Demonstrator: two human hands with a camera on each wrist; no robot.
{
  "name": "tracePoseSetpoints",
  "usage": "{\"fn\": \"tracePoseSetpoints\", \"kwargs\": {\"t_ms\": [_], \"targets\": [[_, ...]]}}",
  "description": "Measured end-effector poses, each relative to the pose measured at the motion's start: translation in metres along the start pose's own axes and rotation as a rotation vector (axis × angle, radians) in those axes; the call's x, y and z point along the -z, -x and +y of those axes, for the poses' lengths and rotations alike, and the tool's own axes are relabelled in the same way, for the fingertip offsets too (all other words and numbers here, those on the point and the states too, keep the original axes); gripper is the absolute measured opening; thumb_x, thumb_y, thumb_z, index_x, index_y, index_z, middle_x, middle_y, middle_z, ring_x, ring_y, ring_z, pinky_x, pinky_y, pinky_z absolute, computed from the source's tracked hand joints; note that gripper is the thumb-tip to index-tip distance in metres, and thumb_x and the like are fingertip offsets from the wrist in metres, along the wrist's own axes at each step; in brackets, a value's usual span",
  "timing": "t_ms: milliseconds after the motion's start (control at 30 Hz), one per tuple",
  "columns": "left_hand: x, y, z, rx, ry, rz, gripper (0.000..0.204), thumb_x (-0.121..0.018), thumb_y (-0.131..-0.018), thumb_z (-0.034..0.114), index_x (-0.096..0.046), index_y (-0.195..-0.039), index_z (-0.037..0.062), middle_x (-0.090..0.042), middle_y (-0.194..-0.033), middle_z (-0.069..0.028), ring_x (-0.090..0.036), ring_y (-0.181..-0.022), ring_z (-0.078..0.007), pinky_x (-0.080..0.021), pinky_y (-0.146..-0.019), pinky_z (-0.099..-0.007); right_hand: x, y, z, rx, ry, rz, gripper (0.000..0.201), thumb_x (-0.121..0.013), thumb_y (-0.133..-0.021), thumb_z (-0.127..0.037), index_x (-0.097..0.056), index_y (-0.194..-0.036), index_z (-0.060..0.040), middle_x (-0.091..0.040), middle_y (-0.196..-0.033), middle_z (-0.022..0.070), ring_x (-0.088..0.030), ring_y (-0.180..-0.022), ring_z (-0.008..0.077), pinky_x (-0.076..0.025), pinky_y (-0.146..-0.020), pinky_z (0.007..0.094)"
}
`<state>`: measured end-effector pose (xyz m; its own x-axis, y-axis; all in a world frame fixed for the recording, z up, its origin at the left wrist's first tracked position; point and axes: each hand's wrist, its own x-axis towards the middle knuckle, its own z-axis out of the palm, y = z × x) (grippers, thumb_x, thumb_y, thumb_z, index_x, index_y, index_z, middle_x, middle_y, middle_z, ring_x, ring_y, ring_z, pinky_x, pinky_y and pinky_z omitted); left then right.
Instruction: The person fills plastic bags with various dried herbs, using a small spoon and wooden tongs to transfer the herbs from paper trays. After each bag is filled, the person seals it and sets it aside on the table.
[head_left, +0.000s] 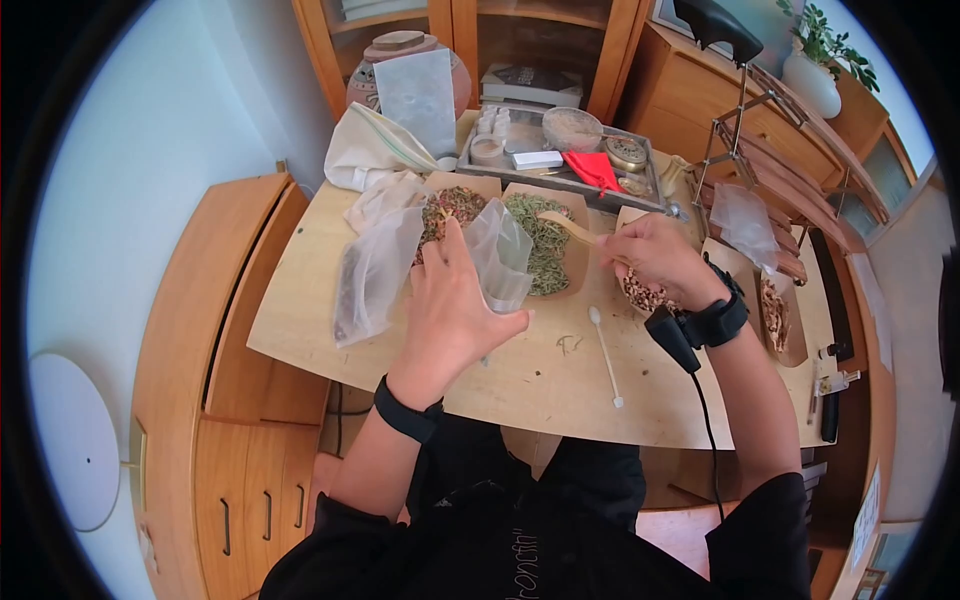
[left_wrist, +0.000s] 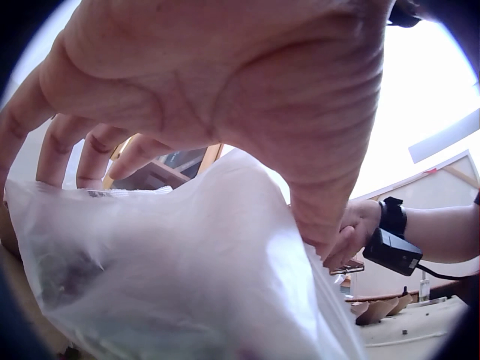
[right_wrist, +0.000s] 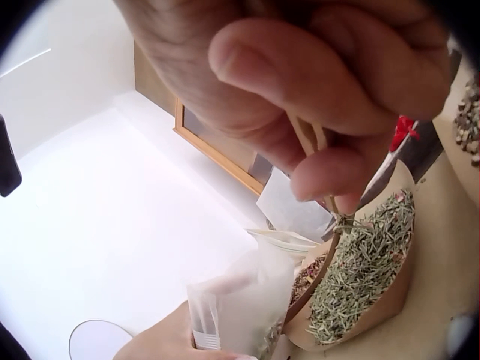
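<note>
My left hand [head_left: 445, 305] holds a translucent plastic bag [head_left: 500, 258] between its spread fingers and thumb. In the left wrist view the fingers reach over one edge of the bag [left_wrist: 172, 255] and the thumb lies at the other side. Greenish bits show through its wall in the right wrist view. My right hand [head_left: 655, 255] pinches the handle of a slim wooden spoon [head_left: 568, 227]. The spoon's tip is over a paper tray of dried green herb [head_left: 545, 250]; a few sprigs cling near the fingers in the right wrist view.
Beside the left hand lie another frosted bag [head_left: 375, 275] and a tray of reddish dried petals [head_left: 455, 208]. Brown pieces [head_left: 645, 292] sit under the right hand. A white plastic spoon [head_left: 605, 355] lies in front. Behind stands a grey tray [head_left: 560, 190] with a red cloth [head_left: 592, 170].
</note>
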<state>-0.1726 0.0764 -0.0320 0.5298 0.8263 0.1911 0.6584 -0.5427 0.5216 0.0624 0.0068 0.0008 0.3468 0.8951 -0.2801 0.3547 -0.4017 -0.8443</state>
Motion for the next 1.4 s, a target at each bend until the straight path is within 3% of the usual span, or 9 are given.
{"fn": "tracePoseSetpoints", "kwargs": {"t_ms": [267, 567, 667, 767, 833, 967, 1033, 1167, 1400], "targets": [[0.002, -0.004, 0.001, -0.026, 0.028, 0.01, 0.115, -0.083, -0.057, 0.035, -0.02, -0.139, -0.0151, -0.046, -0.122, -0.0341, -0.048, -0.115, -0.0433, -0.039, -0.1, -0.0438, 0.019, 0.021, -0.037, 0.02, -0.056, -0.036, 0.028, -0.064, -0.086, -0.021, -0.066, -0.071, 0.0028, -0.056, -0.055, 0.0014, -0.036, -0.035, 0.005, -0.024, -0.033, 0.0223], [-0.002, -0.004, 0.001, -0.049, 0.055, 0.053, 0.115, -0.083, -0.059, 0.032, -0.017, -0.139, -0.0161, -0.045, -0.119, -0.0341, -0.049, -0.108, -0.0482, -0.042, -0.095, -0.0461, -0.007, 0.036, -0.067, 0.043, 0.124, -0.123, 0.031, -0.065, -0.088, -0.025, -0.066, -0.069, -0.0002, -0.054, -0.051, -0.0014, -0.036, -0.034, 0.0034, -0.024, -0.032, 0.0217], [-0.002, -0.003, 0.003, -0.035, 0.072, 0.035, 0.114, -0.084, -0.059, 0.033, -0.018, -0.139, -0.016, -0.045, -0.12, -0.034, -0.05, -0.108, -0.0476, -0.042, -0.095, -0.0461, -0.016, 0.036, -0.07, 0.104, 0.291, -0.133, 0.034, -0.065, -0.087, -0.026, -0.065, -0.064, -0.0003, -0.055, -0.051, -0.0007, -0.038, -0.035, 0.0044, -0.026, -0.033, 0.0222], [-0.003, 0.0, 0.001, -0.045, 0.11, 0.069, 0.114, -0.084, -0.058, 0.033, -0.019, -0.139, -0.0154, -0.046, -0.12, -0.0334, -0.049, -0.109, -0.0465, -0.04, -0.097, -0.0462, -0.015, 0.045, -0.078, 0.124, 0.464, -0.131, 0.038, -0.065, -0.083, -0.028, -0.066, -0.058, 0.0001, -0.057, -0.05, 0.0044, -0.046, -0.039, 0.0094, -0.036, -0.037, 0.025], [-0.005, 0.002, -0.004, -0.048, 0.133, 0.084, 0.114, -0.083, -0.059, 0.033, -0.018, -0.139, -0.0151, -0.045, -0.121, -0.0335, -0.048, -0.111, -0.0456, -0.039, -0.098, -0.046, -0.009, 0.053, -0.08, 0.169, 0.418, 0.023, 0.039, -0.064, -0.083, -0.029, -0.065, -0.06, 0.0024, -0.059, -0.052, 0.0064, -0.048, -0.039, 0.011, -0.039, -0.038, 0.0266], [-0.007, 0.007, -0.008, -0.065, 0.246, 0.119, 0.113, -0.082, -0.062, 0.032, -0.015, -0.14, -0.0136, -0.04, -0.127, -0.0326, -0.043, -0.118, -0.0427, -0.037, -0.101, -0.0452, 0.005, 0.041, -0.06, 0.123, 0.343, 0.146, 0.039, -0.061, -0.083, -0.027, -0.063, -0.061, 0.0046, -0.06, -0.052, 0.0081, -0.049, -0.039, 0.0122, -0.04, -0.039, 0.0275], [-0.013, 0.01, -0.014, -0.106, 0.328, 0.185, 0.112, -0.083, -0.063, 0.032, -0.015, -0.141, -0.0126, -0.039, -0.128, -0.0313, -0.042, -0.118, -0.0414, -0.036, -0.101, -0.0449, 0.005, 0.023, -0.035, 0.037, 0.407, 0.075, 0.038, -0.059, -0.089, -0.028, -0.066, -0.066, 0.001, -0.058, -0.052, 0.0024, -0.044, -0.036, 0.0079, -0.033, -0.034, 0.025], [-0.011, 0.018, -0.014, -0.177, 0.452, 0.354, 0.111, -0.084, -0.063, 0.03, -0.015, -0.141, -0.0093, -0.038, -0.127, -0.0272, -0.042, -0.118, -0.0386, -0.036, -0.101, -0.0445, -0.003, 0.011, -0.006, 0.011, 0.468, 0.085, 0.038, -0.057, -0.09, -0.027, -0.065, -0.065, 0.0006, -0.059, -0.052, 0.0034, -0.044, -0.036, 0.0091, -0.034, -0.034, 0.0263], [-0.01, 0.03, -0.023, -0.231, 0.386, 0.348, 0.112, -0.085, -0.063, 0.031, -0.016, -0.142, -0.0076, -0.039, -0.126, -0.0259, -0.043, -0.118, -0.0372, -0.038, -0.1, -0.0457, -0.007, 0.008, 0.008, -0.027, 0.321, -0.007, 0.031, -0.052, -0.082, -0.019, -0.064, -0.065, 0.0042, -0.062, -0.055, 0.008, -0.048, -0.038, 0.0147, -0.038, -0.038, 0.0304]]}}
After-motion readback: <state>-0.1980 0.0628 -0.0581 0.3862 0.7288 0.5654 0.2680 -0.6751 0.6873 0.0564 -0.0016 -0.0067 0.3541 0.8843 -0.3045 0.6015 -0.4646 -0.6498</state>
